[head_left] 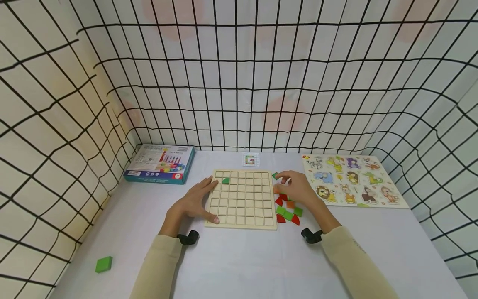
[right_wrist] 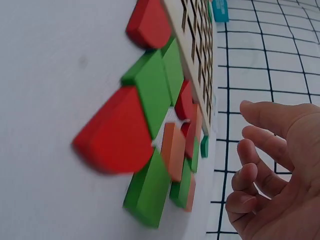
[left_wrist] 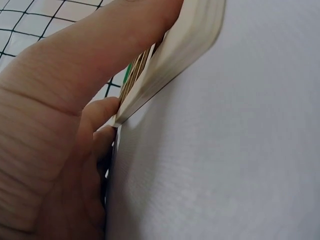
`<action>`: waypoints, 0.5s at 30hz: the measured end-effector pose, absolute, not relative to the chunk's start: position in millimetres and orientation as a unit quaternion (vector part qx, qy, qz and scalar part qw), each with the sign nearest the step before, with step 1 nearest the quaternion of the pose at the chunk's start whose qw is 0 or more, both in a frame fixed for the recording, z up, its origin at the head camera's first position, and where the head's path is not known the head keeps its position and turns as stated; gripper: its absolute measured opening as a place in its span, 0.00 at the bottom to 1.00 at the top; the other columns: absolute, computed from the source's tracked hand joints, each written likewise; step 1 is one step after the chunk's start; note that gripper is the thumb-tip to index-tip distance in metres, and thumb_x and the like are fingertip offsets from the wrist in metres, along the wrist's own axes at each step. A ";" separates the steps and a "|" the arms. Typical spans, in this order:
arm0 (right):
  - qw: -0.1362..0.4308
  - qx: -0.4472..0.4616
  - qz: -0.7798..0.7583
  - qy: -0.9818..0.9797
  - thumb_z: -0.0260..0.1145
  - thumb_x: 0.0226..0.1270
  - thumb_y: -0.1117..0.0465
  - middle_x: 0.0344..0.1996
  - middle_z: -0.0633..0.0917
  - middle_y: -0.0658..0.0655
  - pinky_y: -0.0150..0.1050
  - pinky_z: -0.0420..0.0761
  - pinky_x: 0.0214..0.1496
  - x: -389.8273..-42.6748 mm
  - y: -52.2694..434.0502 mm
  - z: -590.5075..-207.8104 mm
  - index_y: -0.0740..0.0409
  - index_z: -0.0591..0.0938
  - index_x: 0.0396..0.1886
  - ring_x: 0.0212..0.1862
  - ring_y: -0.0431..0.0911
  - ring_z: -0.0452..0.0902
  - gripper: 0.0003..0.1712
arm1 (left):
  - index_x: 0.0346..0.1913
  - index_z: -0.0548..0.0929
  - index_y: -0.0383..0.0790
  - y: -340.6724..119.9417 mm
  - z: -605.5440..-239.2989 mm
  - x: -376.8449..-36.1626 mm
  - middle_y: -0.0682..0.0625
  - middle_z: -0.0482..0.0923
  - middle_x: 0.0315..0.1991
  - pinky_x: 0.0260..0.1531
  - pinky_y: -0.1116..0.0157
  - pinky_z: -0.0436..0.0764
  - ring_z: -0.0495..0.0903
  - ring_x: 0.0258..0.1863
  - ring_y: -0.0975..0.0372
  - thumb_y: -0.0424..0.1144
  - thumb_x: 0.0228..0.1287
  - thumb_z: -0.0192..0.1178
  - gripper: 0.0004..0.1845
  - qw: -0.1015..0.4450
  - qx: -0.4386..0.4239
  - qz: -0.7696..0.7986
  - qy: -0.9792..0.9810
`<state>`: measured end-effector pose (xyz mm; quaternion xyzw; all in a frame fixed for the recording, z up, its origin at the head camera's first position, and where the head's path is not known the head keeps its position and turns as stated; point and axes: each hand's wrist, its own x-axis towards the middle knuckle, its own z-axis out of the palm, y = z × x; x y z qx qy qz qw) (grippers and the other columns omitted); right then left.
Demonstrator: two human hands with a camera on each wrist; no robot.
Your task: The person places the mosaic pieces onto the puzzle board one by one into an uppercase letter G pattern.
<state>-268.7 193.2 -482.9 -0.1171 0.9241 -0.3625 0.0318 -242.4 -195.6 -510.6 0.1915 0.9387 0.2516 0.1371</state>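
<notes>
A pale wooden grid board (head_left: 240, 207) lies flat in the middle of the table, with one green triangle piece (head_left: 225, 180) in a cell near its top left. My left hand (head_left: 194, 202) rests on the board's left edge, fingers straight towards the top corner and thumb at the bottom corner. In the left wrist view the thumb (left_wrist: 90, 55) presses against the board's side (left_wrist: 185, 50). My right hand (head_left: 296, 189) hovers empty over a pile of red, green and orange pieces (head_left: 287, 209) just right of the board, fingers (right_wrist: 265, 150) loosely bent. A small green piece (head_left: 275, 175) lies by the fingertips.
A blue-edged box (head_left: 159, 164) lies at the back left and an animal peg puzzle (head_left: 352, 180) at the back right. A small card with a G pattern (head_left: 250, 160) sits behind the board. One loose green block (head_left: 103, 264) lies near the front left. Grid-patterned walls enclose the table.
</notes>
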 end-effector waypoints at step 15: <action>0.040 -0.120 -0.341 0.931 0.68 0.64 0.66 0.34 0.80 0.56 0.37 0.72 0.31 -261.7 220.1 -492.1 0.61 0.86 0.57 0.33 0.47 0.72 0.20 | 0.84 0.49 0.53 -195.7 -512.4 -241.2 0.51 0.38 0.86 0.81 0.40 0.45 0.38 0.85 0.51 0.71 0.31 0.81 0.76 0.135 0.197 0.251 0.938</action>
